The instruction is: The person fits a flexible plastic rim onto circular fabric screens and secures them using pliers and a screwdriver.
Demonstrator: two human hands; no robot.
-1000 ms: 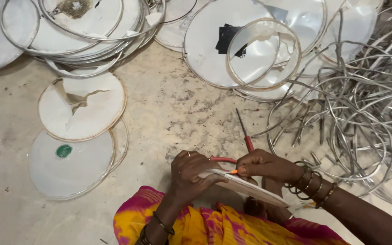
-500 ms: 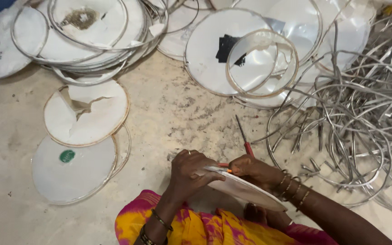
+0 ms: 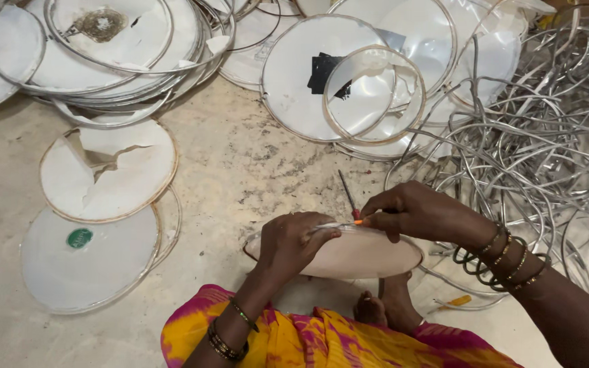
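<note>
Sitting on a pale stone floor [image 3: 253, 170], the person has yellow and pink cloth [image 3: 322, 337] over the knees at the near edge, with a bare foot [image 3: 393, 303] just beyond it. Above the foot, a round white disc [image 3: 356, 255] with a thin rim is held nearly flat between both hands. The left hand [image 3: 291, 242] clamps the disc's left rim, fingers curled over its top edge. The right hand [image 3: 420, 212], bangles on its wrist, has its fingers pinched together on a thin tool with an orange handle [image 3: 357, 221], which meets the disc's far rim; a dark, thin rod [image 3: 347, 191] sticks up just beyond it.

To the left lie a whole white disc with a green sticker [image 3: 86, 259] and, just beyond it, a torn disc [image 3: 107, 170]. To the right sprawls a tangle of bare metal hoops [image 3: 540, 150]. Farthest off, stacked discs and rings [image 3: 117, 48] fill the left, and a disc with a black patch [image 3: 322, 75] lies in the middle.
</note>
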